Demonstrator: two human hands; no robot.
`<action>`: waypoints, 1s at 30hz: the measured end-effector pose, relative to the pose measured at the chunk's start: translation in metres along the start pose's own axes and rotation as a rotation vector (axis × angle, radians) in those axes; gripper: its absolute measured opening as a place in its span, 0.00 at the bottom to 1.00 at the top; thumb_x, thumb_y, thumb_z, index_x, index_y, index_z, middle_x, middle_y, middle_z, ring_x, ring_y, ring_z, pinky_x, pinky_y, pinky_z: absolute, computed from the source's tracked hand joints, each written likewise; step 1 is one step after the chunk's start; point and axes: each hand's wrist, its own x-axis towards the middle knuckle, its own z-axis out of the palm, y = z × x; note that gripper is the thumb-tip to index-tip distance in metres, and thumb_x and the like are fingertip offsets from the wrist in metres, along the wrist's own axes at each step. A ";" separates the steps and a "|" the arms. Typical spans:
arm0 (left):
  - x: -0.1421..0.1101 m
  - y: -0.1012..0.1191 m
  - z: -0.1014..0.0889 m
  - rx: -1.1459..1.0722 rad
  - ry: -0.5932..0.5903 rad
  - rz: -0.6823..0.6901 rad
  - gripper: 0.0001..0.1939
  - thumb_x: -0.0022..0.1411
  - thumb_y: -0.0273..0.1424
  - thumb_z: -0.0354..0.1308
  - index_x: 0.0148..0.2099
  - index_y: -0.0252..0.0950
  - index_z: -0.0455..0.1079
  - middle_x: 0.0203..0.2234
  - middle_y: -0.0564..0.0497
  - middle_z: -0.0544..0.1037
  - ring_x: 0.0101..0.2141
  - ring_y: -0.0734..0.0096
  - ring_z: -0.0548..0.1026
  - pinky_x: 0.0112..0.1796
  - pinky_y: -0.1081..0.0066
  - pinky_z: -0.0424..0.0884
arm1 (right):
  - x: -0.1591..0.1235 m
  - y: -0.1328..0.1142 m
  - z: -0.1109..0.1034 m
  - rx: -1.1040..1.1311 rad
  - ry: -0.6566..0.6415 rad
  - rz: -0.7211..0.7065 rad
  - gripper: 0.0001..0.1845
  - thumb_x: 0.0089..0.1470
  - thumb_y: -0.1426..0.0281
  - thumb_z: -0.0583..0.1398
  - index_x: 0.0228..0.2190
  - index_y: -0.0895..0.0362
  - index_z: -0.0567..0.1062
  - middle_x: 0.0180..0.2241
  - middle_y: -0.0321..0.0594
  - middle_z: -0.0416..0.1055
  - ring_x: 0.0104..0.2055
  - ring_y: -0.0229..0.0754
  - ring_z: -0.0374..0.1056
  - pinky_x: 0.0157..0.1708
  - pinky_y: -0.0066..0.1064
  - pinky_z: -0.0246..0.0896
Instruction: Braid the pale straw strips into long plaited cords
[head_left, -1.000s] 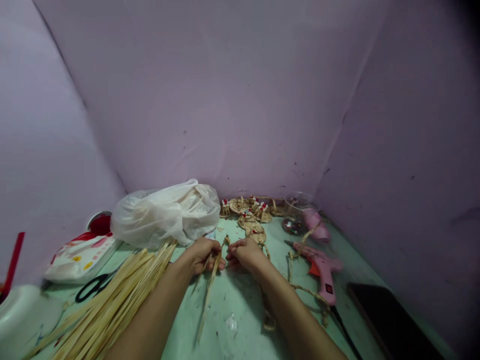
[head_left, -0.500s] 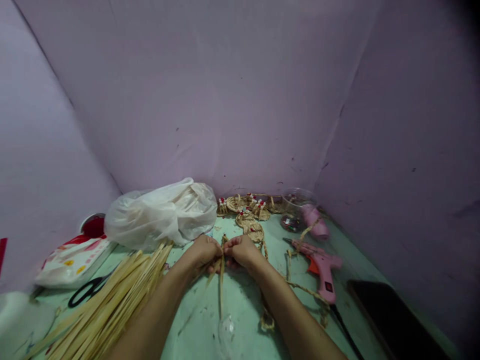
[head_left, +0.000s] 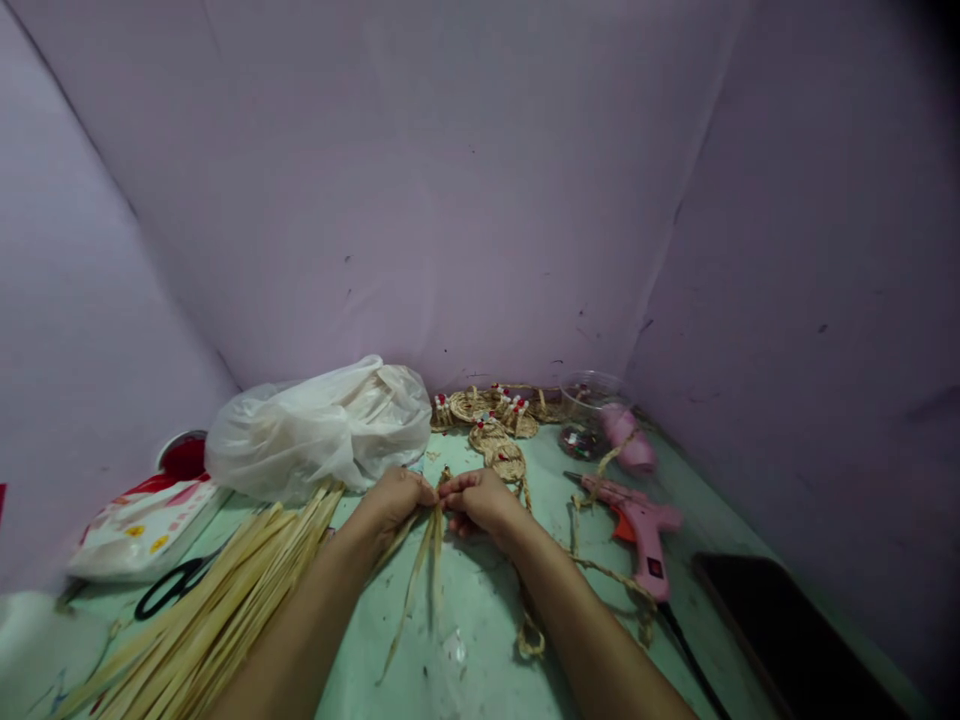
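Over the green counter (head_left: pixel 491 665), left hand (head_left: pixel 397 500) and right hand (head_left: pixel 484 503) pinch straw strips (head_left: pixel 436 570) with closed fingers; only a short top (head_left: pixel 446 473) looks braided, long tails (head_left: pixel 410 592) being loose.

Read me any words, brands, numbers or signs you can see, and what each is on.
No text can be read.
White packet: pink and yellow print, too blurred to read.
Pink glue gun: small dark patch on the handle, any marking too small.
White object at lower left: bluish marks, illegible.
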 end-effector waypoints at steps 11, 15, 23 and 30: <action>0.003 -0.005 -0.005 -0.033 -0.088 0.007 0.05 0.32 0.28 0.53 0.14 0.32 0.60 0.07 0.56 0.59 0.12 0.81 0.55 0.16 0.77 0.48 | 0.002 0.002 0.001 0.064 -0.089 -0.019 0.10 0.42 0.84 0.51 0.23 0.64 0.69 0.10 0.31 0.61 0.10 0.30 0.57 0.12 0.20 0.52; -0.001 -0.001 -0.004 0.038 -0.077 0.016 0.05 0.33 0.28 0.54 0.15 0.32 0.62 0.07 0.57 0.59 0.12 0.83 0.53 0.17 0.77 0.46 | 0.002 0.001 -0.002 -0.126 -0.013 -0.021 0.08 0.40 0.83 0.52 0.20 0.62 0.69 0.07 0.29 0.58 0.09 0.30 0.54 0.12 0.21 0.52; -0.003 0.001 0.001 0.069 -0.048 0.084 0.05 0.33 0.24 0.53 0.12 0.31 0.61 0.07 0.59 0.56 0.14 0.84 0.51 0.18 0.78 0.46 | 0.011 0.009 -0.006 -0.292 0.025 -0.120 0.07 0.37 0.81 0.54 0.19 0.62 0.72 0.07 0.29 0.58 0.10 0.29 0.53 0.13 0.20 0.47; 0.000 0.000 0.001 0.134 0.020 0.104 0.02 0.32 0.24 0.54 0.13 0.30 0.63 0.07 0.58 0.58 0.14 0.85 0.52 0.18 0.78 0.46 | 0.010 0.010 -0.005 -0.206 -0.052 -0.128 0.05 0.41 0.75 0.54 0.17 0.60 0.67 0.07 0.29 0.58 0.10 0.32 0.56 0.13 0.21 0.50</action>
